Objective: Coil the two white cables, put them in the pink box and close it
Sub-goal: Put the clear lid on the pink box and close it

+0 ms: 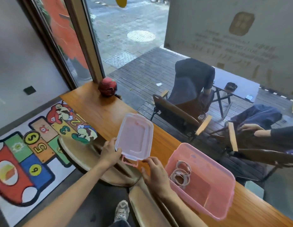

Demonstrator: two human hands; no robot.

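The pink box (224, 179) stands uncovered on the wooden counter (100, 108), to the right of my hands. Two coiled white cables (181, 173) lie inside it against its left wall. The translucent lid (134, 136), with a pink latch at its near edge, is lifted and tilted left of the box. My left hand (109, 153) grips the lid's near left corner. My right hand (154, 172) is just below the lid's near right corner, fingers spread, its fingertips close to the edge; whether they touch it is unclear.
A red ball-shaped ornament (107, 86) sits at the counter's far end by the window. Two padded stools (86, 153) stand under the counter's near edge. A colourful game rug (27, 153) covers the floor at left. Behind the glass, people sit on chairs (175, 112).
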